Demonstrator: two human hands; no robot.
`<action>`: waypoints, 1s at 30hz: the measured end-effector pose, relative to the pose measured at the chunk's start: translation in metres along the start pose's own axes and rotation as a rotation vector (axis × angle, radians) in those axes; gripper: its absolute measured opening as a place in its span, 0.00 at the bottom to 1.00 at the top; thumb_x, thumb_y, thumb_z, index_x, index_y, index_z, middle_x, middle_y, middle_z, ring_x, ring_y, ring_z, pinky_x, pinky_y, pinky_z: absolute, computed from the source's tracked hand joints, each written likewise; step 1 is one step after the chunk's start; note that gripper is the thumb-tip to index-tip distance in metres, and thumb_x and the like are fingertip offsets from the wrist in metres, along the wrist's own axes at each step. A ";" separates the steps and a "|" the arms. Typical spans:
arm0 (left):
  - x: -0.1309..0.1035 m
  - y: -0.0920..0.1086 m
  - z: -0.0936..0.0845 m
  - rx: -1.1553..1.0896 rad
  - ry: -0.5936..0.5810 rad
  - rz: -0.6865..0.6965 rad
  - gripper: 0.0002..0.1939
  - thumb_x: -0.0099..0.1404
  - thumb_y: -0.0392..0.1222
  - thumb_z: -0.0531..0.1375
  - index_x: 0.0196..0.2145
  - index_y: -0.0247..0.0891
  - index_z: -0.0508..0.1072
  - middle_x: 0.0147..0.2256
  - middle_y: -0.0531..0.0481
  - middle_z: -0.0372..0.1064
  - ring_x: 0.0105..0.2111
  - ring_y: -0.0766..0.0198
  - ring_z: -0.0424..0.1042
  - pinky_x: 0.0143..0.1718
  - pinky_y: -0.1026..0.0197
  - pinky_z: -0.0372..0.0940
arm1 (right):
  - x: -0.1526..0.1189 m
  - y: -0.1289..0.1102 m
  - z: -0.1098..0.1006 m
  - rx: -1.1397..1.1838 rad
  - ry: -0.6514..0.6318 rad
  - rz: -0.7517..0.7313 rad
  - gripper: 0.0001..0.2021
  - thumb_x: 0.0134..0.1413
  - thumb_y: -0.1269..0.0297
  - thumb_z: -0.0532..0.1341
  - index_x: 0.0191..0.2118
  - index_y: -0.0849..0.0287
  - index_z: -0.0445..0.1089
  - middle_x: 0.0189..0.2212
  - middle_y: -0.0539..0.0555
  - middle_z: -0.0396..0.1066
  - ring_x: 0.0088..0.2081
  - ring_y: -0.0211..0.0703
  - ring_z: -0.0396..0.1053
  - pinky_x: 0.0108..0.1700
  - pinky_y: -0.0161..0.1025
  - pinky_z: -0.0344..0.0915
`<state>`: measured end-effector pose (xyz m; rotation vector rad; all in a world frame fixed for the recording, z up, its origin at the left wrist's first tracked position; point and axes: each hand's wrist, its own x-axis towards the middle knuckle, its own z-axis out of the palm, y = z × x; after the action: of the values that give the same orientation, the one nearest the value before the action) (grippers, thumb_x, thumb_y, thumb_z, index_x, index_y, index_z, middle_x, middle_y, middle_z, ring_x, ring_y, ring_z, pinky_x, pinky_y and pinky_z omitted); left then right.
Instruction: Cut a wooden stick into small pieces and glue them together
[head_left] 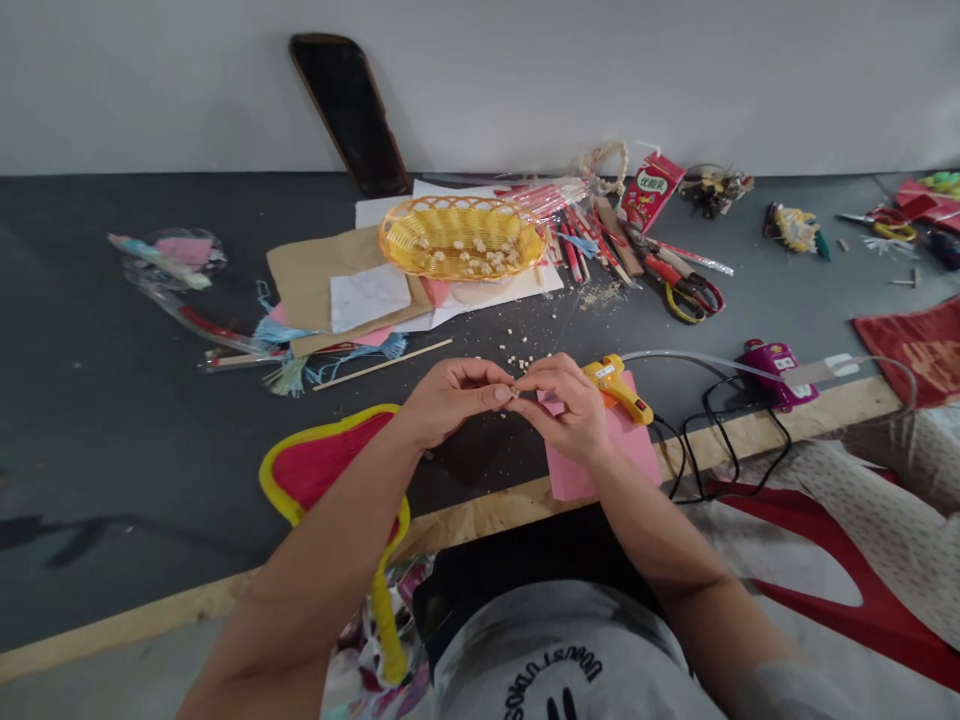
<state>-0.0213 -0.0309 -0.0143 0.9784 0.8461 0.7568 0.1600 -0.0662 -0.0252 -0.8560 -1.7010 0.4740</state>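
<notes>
My left hand (pixel 459 400) and my right hand (pixel 564 405) meet over the front of the dark table. Fingertips of both pinch a small beige piece (pixel 514 393), mostly covered by the fingers. Just beyond them lie several tiny pale cut bits (pixel 517 362). Right of my right hand, a yellow glue gun (pixel 619 385) rests on pink paper (pixel 607 455). Under my left forearm is a red heart-like shape with a yellow border (pixel 322 465) and a yellow handle. Farther back, a yellow woven basket (pixel 461 215) holds several small pale clusters.
A phone (pixel 349 110) leans on the wall. Brown paper (pixel 322 265), blue tassels, red sticks and scissors (pixel 686 290) lie behind my hands. A red drink carton (pixel 651 190) stands at the back. A purple bottle (pixel 780 372) and black cable are rightward, near another person's legs (pixel 847 530).
</notes>
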 end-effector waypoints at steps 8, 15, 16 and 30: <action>-0.001 -0.001 -0.001 0.022 -0.048 0.018 0.18 0.48 0.52 0.75 0.25 0.34 0.80 0.22 0.51 0.73 0.25 0.70 0.68 0.31 0.68 0.62 | -0.001 0.002 0.001 -0.009 -0.032 -0.008 0.08 0.58 0.66 0.67 0.44 0.55 0.75 0.38 0.54 0.73 0.41 0.41 0.73 0.44 0.41 0.73; -0.001 0.000 -0.001 0.020 -0.058 -0.003 0.18 0.46 0.51 0.76 0.26 0.34 0.81 0.23 0.51 0.75 0.25 0.72 0.68 0.30 0.69 0.62 | -0.002 0.004 0.001 -0.026 -0.032 -0.028 0.06 0.59 0.65 0.66 0.42 0.55 0.76 0.36 0.54 0.74 0.39 0.41 0.73 0.42 0.41 0.73; -0.001 -0.001 -0.001 0.021 -0.063 0.000 0.18 0.46 0.51 0.76 0.26 0.34 0.81 0.23 0.51 0.75 0.25 0.71 0.68 0.30 0.69 0.62 | -0.002 0.004 0.001 -0.022 -0.032 -0.029 0.06 0.59 0.65 0.66 0.42 0.55 0.76 0.36 0.54 0.74 0.39 0.41 0.73 0.42 0.41 0.73; -0.002 -0.001 0.003 -0.026 -0.092 0.019 0.18 0.46 0.51 0.76 0.25 0.33 0.80 0.23 0.48 0.75 0.25 0.68 0.70 0.31 0.66 0.63 | -0.002 0.005 0.002 0.061 -0.019 -0.035 0.07 0.59 0.65 0.66 0.43 0.53 0.77 0.34 0.53 0.74 0.38 0.41 0.73 0.41 0.42 0.72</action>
<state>-0.0198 -0.0344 -0.0141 0.9922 0.7466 0.7324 0.1600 -0.0640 -0.0306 -0.7787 -1.7076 0.5085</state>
